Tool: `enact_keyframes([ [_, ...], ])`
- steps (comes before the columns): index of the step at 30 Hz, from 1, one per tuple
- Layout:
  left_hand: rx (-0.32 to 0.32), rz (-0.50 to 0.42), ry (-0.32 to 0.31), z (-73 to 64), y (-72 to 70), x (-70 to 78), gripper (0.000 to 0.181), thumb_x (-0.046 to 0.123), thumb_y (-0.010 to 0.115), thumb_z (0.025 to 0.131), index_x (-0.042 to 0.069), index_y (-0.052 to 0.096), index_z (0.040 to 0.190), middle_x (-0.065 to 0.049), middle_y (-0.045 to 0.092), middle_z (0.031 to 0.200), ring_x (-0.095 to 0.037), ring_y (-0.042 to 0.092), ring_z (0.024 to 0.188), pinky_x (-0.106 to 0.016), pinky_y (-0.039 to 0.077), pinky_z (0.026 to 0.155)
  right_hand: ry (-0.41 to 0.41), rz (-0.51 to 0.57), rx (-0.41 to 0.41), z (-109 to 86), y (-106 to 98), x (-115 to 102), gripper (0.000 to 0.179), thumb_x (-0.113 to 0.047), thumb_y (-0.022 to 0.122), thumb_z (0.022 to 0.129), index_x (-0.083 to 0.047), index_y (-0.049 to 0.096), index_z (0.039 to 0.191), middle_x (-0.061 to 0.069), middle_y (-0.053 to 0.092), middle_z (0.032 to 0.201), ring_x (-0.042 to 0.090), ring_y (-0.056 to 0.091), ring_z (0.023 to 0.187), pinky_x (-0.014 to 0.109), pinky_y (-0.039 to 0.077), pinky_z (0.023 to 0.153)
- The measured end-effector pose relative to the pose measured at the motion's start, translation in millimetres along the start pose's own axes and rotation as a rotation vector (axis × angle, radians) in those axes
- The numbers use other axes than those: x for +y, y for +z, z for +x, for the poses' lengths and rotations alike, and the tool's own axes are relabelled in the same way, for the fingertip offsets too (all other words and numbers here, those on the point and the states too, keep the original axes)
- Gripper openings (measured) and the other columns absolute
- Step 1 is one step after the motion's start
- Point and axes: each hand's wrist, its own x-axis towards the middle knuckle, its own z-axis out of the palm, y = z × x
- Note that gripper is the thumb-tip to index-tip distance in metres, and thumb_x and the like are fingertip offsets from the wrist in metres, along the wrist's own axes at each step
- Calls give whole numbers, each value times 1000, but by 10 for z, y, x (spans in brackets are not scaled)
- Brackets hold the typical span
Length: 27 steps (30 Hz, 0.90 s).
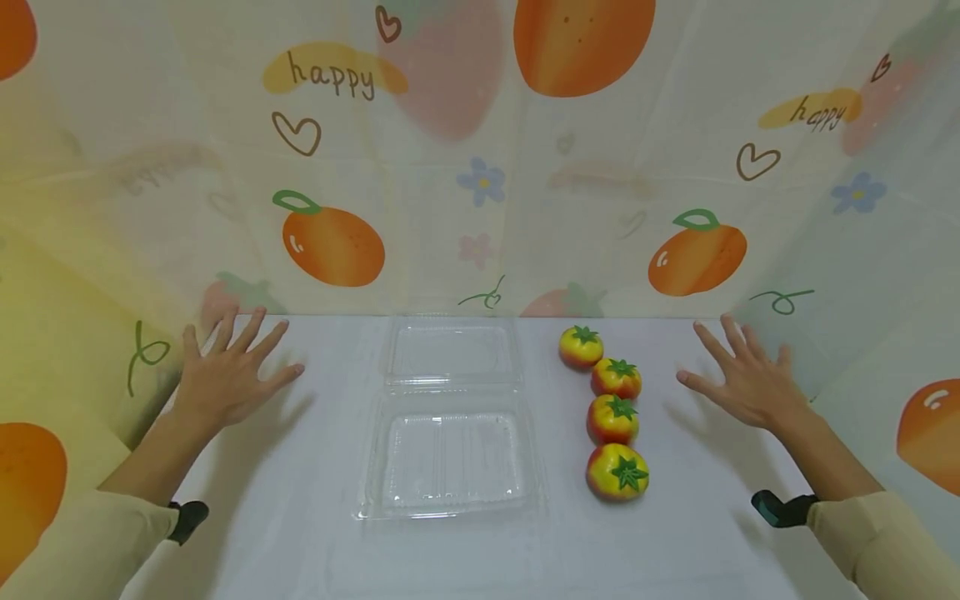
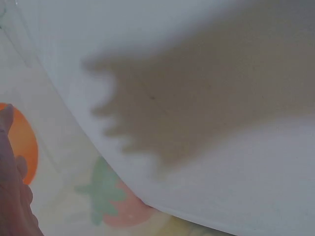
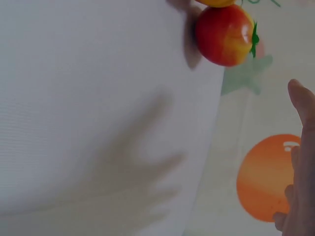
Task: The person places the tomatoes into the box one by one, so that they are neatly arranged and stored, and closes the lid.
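My left hand (image 1: 228, 377) is held above the left side of the white table with its fingers spread, touching nothing. On the far side, my right hand (image 1: 753, 379) hovers with spread fingers too, to the right of the fruit. Between them lies a clear plastic clamshell box (image 1: 450, 510), lid (image 1: 453, 379) folded back away from me. Right of the box, several yellow-red toy tomatoes (image 1: 613, 418) with green leaf tops stand in a rough line. The right wrist view shows one tomato (image 3: 225, 37) near the table's edge; the left wrist view shows mostly the hand's shadow.
The white tabletop (image 1: 450, 567) runs back to a hanging cloth (image 1: 420, 183) printed with oranges, hearts and flowers. Cloth also closes off the left and right sides. Dark bands (image 1: 780, 508) sit at both cuffs.
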Motion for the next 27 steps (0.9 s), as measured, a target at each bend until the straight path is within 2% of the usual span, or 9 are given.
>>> enact_keyframes([
  [3,39,2,66,12,4,83,72,63,46,96,17,42,152,-20,30,159,-45,15,147,-72,-6,110,-28,10,6,-62,9,-24,93,-69,48,91,-21,8,161,28,5,162,58,10,143,85,1,99],
  [7,56,-16,132,24,18,199,71,61,49,96,18,43,152,-17,31,160,-41,15,149,-74,-4,110,-59,79,-20,-155,11,-74,93,-65,51,91,-22,8,161,26,5,163,57,11,143,84,3,100],
  [9,44,-32,157,17,13,272,71,60,49,96,19,41,153,-14,29,161,-39,15,150,-77,2,107,-75,132,-45,-200,6,-105,93,-63,53,91,-23,8,161,25,6,163,57,14,143,83,5,102],
  [13,2,-59,225,11,4,409,71,61,48,96,21,39,154,-11,28,162,-37,15,150,-76,10,107,-94,256,-94,-270,-27,-186,94,-57,60,90,-23,9,162,25,10,163,56,19,142,82,10,102],
  [20,-122,-131,302,17,-37,577,73,63,46,97,24,35,156,-5,24,164,-37,18,150,-69,13,112,-80,435,-154,-346,-71,-361,97,-52,65,91,-24,6,162,24,20,162,55,30,138,80,31,94],
  [27,-154,-159,362,8,-26,703,73,64,46,97,24,34,156,-4,26,164,-35,20,150,-67,17,113,-181,601,-179,-435,-18,-466,97,-38,79,84,-15,23,159,23,40,153,51,43,133,68,49,85],
])
